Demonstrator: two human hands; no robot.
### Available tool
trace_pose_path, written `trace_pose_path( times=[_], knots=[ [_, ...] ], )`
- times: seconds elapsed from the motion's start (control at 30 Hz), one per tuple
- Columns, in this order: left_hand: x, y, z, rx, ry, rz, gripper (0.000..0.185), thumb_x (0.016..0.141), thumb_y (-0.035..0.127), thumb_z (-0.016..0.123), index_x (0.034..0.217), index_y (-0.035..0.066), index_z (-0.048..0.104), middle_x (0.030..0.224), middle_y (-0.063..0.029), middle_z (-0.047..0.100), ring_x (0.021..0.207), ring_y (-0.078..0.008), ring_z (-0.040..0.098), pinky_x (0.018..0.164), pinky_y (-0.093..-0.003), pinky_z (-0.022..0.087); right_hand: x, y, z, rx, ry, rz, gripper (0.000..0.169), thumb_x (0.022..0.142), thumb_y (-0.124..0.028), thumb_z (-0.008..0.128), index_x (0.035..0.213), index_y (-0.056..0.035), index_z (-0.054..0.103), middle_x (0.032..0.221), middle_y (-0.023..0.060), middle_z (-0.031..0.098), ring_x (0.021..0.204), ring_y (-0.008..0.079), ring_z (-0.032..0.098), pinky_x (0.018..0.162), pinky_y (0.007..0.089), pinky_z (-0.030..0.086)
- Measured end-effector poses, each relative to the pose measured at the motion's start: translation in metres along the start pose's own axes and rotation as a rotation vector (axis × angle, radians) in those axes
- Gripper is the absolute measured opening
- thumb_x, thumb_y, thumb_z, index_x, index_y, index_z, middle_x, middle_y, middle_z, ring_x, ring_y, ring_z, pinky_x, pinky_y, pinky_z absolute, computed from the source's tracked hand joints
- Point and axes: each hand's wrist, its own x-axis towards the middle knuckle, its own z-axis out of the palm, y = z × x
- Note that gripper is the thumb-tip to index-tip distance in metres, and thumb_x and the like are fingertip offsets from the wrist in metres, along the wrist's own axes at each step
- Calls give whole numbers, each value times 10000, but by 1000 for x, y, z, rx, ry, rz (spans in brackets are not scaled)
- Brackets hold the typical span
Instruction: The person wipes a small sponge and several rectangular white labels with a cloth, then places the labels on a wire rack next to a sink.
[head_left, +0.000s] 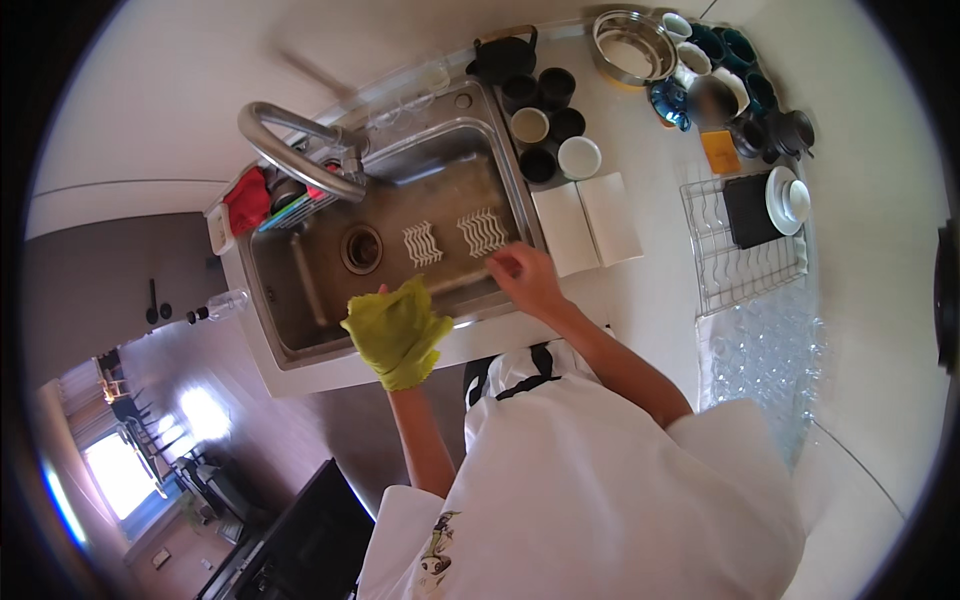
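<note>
A yellow-green cloth (397, 337) is draped over my left hand (383, 289), which is raised above the sink's front edge. The cloth hides most of that hand; only a fingertip shows at its top. My right hand (529, 279) hovers at the front right rim of the stainless steel sink (450, 300), its fingers curled. Whether anything is pinched in them cannot be seen. Just beyond those fingers, a white wavy slatted piece (482, 232) lies in the basin. A second white wavy slatted piece (423, 244) is to its left, beside the drain (361, 250).
A curved faucet (300, 161) arches over the basin's back left. Right of the sink stand several cups (529, 125), a black teapot (504, 58) and two pale flat pieces (589, 223). Farther right are a steel pot (634, 49), a wire rack (705, 262) and clear glassware (757, 360).
</note>
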Motion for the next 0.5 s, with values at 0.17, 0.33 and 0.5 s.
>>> trace_pose_path(
  times=[0.17, 0.33, 0.5],
  knots=[
    [-26, 62, 42, 18, 163, 44, 425, 743, -24, 684, 1119, 1, 487, 1063, -72, 567, 948, -159, 576, 926, -328, 450, 54, 123, 85, -286, 101, 155, 216, 703, -100, 619, 896, -8, 591, 871, 210, 605, 853, 373, 580, 749, 427, 467],
    [-35, 72, -22, 548, -27, 157, 393, 770, 21, 682, 1125, 6, 513, 1036, -87, 586, 934, -179, 582, 926, -351, 457, 80, 235, 111, -523, 77, 430, 412, 638, -15, 588, 1043, 52, 553, 986, 286, 581, 965, 432, 551, 840, 451, 458],
    [-49, 85, -46, -276, 427, -132, 433, 678, 49, 783, 1036, 15, 541, 980, -72, 595, 895, -189, 603, 921, -352, 461, 75, 220, 117, -559, 82, 451, 235, 712, -21, 563, 935, 20, 625, 957, 265, 608, 945, 411, 579, 823, 454, 483]
  ],
)
